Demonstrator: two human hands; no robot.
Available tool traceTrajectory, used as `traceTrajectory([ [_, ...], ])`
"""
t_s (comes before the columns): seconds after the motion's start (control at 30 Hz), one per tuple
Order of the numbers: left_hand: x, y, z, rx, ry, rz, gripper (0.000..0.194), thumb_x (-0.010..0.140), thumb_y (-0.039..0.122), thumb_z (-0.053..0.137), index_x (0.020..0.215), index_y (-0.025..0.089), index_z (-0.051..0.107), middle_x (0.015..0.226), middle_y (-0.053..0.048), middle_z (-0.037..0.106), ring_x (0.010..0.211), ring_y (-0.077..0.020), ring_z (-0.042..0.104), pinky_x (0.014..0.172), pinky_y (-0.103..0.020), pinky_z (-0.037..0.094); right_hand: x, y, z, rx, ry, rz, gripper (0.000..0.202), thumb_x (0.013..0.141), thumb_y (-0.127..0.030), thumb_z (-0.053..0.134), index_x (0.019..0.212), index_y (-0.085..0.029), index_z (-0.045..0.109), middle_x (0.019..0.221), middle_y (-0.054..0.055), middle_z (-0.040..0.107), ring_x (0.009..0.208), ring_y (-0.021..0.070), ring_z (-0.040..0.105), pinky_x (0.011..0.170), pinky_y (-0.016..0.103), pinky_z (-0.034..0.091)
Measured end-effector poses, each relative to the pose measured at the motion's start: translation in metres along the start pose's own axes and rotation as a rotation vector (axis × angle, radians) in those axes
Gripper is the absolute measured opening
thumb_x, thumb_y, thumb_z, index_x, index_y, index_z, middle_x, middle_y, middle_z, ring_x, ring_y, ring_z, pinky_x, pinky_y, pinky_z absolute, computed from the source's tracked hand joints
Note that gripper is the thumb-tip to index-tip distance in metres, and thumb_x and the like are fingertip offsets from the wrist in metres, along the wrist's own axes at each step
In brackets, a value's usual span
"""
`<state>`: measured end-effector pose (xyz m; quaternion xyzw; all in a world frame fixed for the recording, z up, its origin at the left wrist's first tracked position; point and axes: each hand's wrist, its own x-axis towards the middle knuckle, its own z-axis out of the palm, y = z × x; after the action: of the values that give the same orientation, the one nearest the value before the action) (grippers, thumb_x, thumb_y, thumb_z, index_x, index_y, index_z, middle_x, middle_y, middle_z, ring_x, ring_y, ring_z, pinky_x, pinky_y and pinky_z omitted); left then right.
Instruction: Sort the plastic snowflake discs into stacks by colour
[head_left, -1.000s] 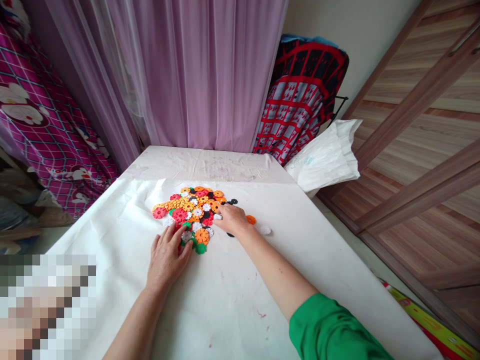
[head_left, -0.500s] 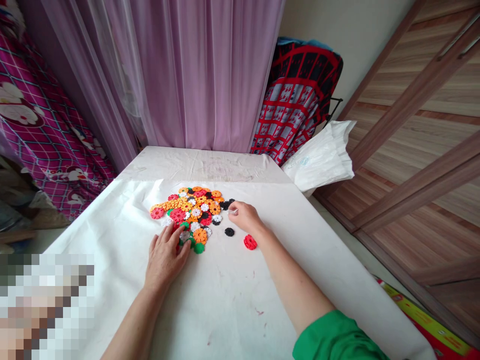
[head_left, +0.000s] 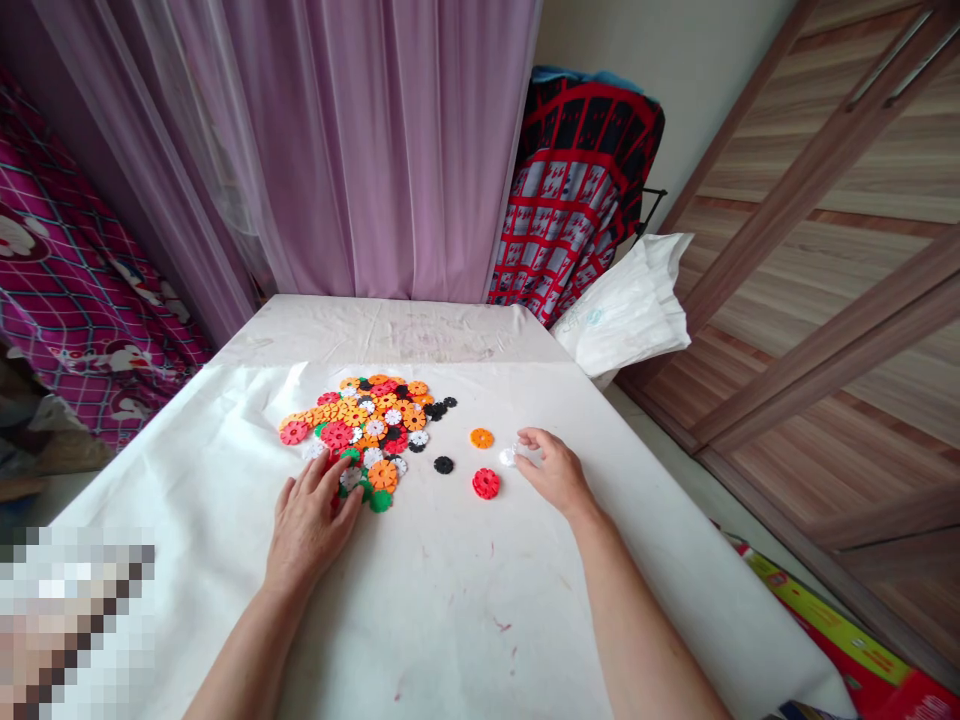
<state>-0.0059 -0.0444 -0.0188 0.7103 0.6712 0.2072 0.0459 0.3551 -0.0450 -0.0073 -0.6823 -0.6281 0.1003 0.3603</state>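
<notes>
A heap of notched plastic discs [head_left: 349, 410] in orange, red, white, black and green lies on the white-covered table [head_left: 420, 600]. My left hand [head_left: 309, 520] rests at the heap's near left edge, fingers spread and touching discs there. To the right, my right hand [head_left: 556, 472] has thumb and fingertips at a white disc [head_left: 508, 456], low over the cloth. Left of that hand, an orange disc [head_left: 482, 438] and a red disc [head_left: 486, 484], which looks stacked, lie apart from the heap. Nearer the heap is a single black disc [head_left: 444, 465].
Purple curtains [head_left: 390, 150] hang behind the table. A white bag [head_left: 622, 310] stands at its far right corner, by a red-and-black patterned cloth [head_left: 570, 190]. Wooden wardrobe doors [head_left: 810, 250] are on the right.
My right hand has moved right, away from the heap, with the white disc. The orange disc now shows above the red one. My left hand stays at the heap; the view has shifted slightly.
</notes>
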Motion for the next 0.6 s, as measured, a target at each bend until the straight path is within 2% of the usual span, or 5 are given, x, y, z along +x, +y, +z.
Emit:
traceTrajectory([
  [0.33,0.0,-0.004,0.002,-0.002,-0.018,0.007,0.052,0.095,0.05,0.036,0.135,0.024,0.057,0.153,-0.011,0.045,0.141,-0.027,0.042,0.118,-0.052,0.027,0.002,-0.005,0.0,-0.095,-0.048,-0.046,0.033,0.074,-0.024,0.06,0.106,-0.025,0.066,0.103,0.004,0.071,0.091,0.0196,0.064,0.087,0.034,0.049],
  [0.43,0.001,-0.004,0.002,-0.009,-0.008,0.01,0.051,0.095,0.049,0.037,0.134,0.024,0.058,0.153,-0.011,0.045,0.14,-0.0273,0.043,0.117,-0.052,0.028,0.001,-0.004,-0.004,-0.122,-0.056,-0.005,0.029,0.074,-0.024,0.061,0.102,-0.025,0.065,0.104,0.003,0.07,0.086,0.0175,0.063,0.081,0.031,0.048],
  [0.6,0.0,-0.004,0.003,-0.016,0.007,0.011,0.049,0.094,0.048,0.04,0.133,0.025,0.059,0.152,-0.011,0.047,0.139,-0.0274,0.043,0.117,-0.052,0.028,-0.001,-0.006,-0.017,-0.284,-0.115,0.109,0.012,0.075,-0.016,0.058,0.083,-0.024,0.062,0.077,-0.002,0.067,0.067,0.0134,0.057,0.063,0.023,0.037],
])
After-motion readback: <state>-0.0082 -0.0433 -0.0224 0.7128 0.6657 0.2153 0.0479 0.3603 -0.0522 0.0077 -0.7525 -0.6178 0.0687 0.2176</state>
